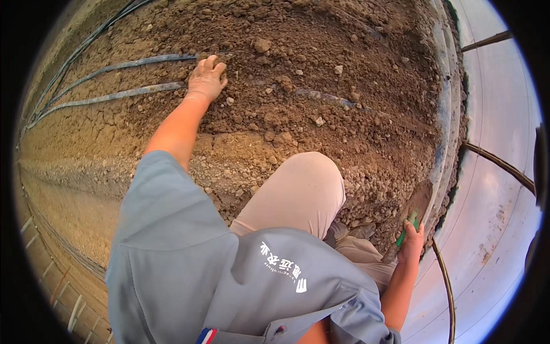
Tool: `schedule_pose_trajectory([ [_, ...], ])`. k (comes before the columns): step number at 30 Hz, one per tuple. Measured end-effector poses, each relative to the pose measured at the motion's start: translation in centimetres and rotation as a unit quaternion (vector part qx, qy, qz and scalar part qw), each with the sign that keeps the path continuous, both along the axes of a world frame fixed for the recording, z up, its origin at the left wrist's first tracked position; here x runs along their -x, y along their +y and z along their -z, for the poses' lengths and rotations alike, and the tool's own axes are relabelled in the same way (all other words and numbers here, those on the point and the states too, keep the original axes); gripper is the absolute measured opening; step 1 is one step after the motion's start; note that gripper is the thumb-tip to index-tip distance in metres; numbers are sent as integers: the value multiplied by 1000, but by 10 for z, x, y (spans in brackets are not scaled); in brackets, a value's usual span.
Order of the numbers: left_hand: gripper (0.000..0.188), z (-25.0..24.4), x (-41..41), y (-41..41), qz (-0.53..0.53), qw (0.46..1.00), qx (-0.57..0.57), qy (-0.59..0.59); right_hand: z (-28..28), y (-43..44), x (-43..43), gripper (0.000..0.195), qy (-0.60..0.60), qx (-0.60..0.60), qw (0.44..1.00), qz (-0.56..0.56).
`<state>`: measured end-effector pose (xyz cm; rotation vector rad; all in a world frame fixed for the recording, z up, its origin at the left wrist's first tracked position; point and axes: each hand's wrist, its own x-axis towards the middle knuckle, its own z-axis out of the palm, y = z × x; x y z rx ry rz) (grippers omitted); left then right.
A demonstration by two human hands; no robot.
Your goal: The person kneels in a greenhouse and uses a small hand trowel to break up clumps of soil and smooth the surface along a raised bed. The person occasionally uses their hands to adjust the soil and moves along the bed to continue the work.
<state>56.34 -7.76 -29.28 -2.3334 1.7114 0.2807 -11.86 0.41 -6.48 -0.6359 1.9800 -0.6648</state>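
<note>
My left hand (pixel 208 77) reaches out over the loose brown soil (pixel 275 69), its fingers bent and touching the ground at the end of a grey drip hose (pixel 142 63). Whether the fingers grip the hose or soil cannot be told. A second hose (pixel 129 92) runs into the soil just nearer to me. At the right, my right hand (pixel 411 241) is closed around the green handle (pixel 406 232) of a hand trowel. The trowel's soil-coated blade (pixel 420 198) points away from me, beside the plastic film at the bed's edge.
A partly buried hose (pixel 331 98) shows in the bed's middle. Greenhouse film (pixel 490 206) with curved poles (pixel 500 165) rises at the right, and a long plastic strip (pixel 444 99) lies along its foot. More thin hoses (pixel 81 47) bundle at the upper left. My bent knee (pixel 300 189) is near the bed.
</note>
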Motion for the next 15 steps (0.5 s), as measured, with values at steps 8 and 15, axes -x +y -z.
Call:
schedule_pose_trajectory([
  [8, 62, -16, 7, 61, -214, 971, 54, -90, 7, -38, -16, 27, -227, 68, 969, 73],
  [15, 87, 36, 225, 97, -67, 978, 77, 181, 46, -40, 19, 44, -5, -28, 998, -49],
])
